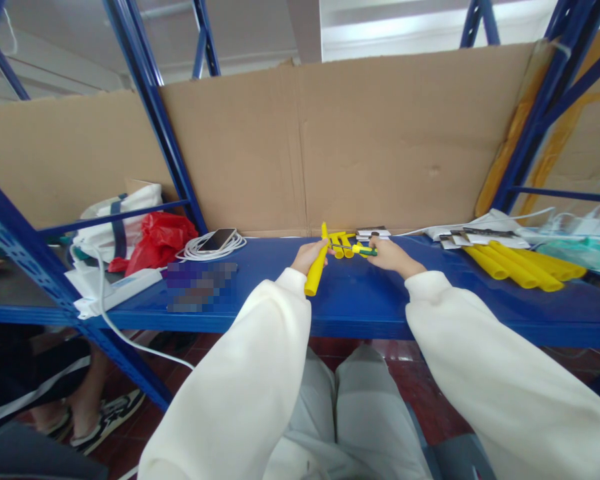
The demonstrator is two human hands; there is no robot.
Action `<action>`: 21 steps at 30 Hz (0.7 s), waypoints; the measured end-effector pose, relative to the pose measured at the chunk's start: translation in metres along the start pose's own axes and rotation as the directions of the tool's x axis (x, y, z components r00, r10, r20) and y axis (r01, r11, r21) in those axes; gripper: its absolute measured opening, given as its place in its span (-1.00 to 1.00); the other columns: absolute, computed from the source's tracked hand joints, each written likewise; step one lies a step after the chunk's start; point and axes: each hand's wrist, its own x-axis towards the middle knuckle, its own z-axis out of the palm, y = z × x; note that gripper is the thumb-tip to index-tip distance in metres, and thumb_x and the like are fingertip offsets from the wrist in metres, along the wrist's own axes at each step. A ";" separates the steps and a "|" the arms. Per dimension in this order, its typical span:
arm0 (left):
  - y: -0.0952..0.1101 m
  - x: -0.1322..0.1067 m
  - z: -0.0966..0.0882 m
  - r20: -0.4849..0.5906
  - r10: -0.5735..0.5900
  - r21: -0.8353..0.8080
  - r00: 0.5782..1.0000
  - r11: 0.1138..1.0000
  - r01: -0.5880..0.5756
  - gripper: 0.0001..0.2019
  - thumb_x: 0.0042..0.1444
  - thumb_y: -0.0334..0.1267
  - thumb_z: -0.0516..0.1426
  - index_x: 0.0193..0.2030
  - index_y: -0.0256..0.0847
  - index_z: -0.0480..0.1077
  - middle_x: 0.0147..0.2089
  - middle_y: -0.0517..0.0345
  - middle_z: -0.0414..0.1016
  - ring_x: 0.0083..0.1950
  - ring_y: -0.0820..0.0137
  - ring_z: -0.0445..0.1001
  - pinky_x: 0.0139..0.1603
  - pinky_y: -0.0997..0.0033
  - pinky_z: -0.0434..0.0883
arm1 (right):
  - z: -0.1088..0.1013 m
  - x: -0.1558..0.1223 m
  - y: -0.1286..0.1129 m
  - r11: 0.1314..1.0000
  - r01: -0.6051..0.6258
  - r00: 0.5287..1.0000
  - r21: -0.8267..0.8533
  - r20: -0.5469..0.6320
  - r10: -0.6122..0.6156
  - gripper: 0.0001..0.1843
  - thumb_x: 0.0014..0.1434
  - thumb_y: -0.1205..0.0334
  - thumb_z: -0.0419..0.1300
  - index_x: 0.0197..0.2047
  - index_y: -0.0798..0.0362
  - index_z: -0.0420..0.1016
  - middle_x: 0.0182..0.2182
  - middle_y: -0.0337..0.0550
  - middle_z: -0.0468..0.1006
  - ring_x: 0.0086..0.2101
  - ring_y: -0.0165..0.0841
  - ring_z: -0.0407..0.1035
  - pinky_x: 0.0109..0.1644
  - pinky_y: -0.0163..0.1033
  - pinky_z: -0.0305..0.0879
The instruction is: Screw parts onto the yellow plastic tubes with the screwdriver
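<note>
My left hand (309,256) is closed around a yellow tube (315,272), which stands tilted over the blue shelf. In my right hand (387,255) is a screwdriver (364,250) with a yellow and green handle. Its thin shaft points left and reaches the upper part of the tube; whether the tip sits in a screw I cannot make out. Just behind the shaft, several short yellow tubes (344,241) lie on the shelf, partly hidden by the screwdriver. Small black and white packets (373,233) rest behind my right hand.
More yellow tubes (517,265) with black and white tops lie at the right. On the left are a coiled white cable (193,250), a phone (219,239), a red plastic bag (165,235) and a white power strip (130,288). A cardboard panel (370,147) stands behind. A person's leg (90,387) shows lower left.
</note>
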 end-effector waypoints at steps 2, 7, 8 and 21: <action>0.000 -0.001 0.000 -0.005 0.000 0.002 1.000 1.000 0.000 -0.70 0.32 -0.28 0.13 -0.43 -0.33 0.50 -0.72 0.24 0.38 -0.73 0.57 0.22 -0.61 0.56 0.28 | 0.002 0.001 0.002 1.000 0.001 1.000 0.008 0.000 -0.001 -0.65 0.12 0.25 0.26 0.00 0.07 0.47 -0.15 0.04 0.66 -0.22 -0.20 0.54 -0.22 -0.28 0.31; 0.000 -0.001 0.001 -0.007 0.020 -0.008 1.000 1.000 -0.020 -0.69 0.32 -0.30 0.12 -0.45 -0.32 0.49 -0.66 0.20 0.45 -0.72 0.57 0.24 -0.59 0.53 0.30 | 0.003 0.001 0.001 0.999 0.002 1.000 0.045 -0.013 -0.002 -0.66 0.16 0.26 0.22 0.02 0.07 0.48 -0.11 0.06 0.66 -0.16 -0.18 0.54 -0.12 -0.25 0.34; -0.001 -0.001 0.001 -0.007 0.027 -0.013 1.000 1.000 -0.027 -0.69 0.32 -0.30 0.12 -0.46 -0.32 0.49 -0.64 0.20 0.47 -0.72 0.58 0.24 -0.59 0.53 0.29 | 0.002 0.001 0.000 0.999 -0.003 1.000 0.040 -0.007 0.003 -0.69 0.18 0.25 0.20 0.00 0.07 0.50 -0.10 0.06 0.66 -0.15 -0.17 0.54 -0.11 -0.24 0.35; -0.005 0.005 -0.001 0.001 0.050 -0.027 0.999 0.998 -0.050 -0.70 0.28 -0.31 0.15 -0.49 -0.29 0.48 -0.48 0.13 0.61 -0.71 0.59 0.23 -0.61 0.51 0.30 | 0.000 -0.001 -0.002 1.000 -0.009 1.000 0.026 0.001 0.009 -0.72 0.14 0.27 0.22 -0.04 0.06 0.48 -0.17 0.03 0.67 -0.20 -0.19 0.54 -0.18 -0.27 0.32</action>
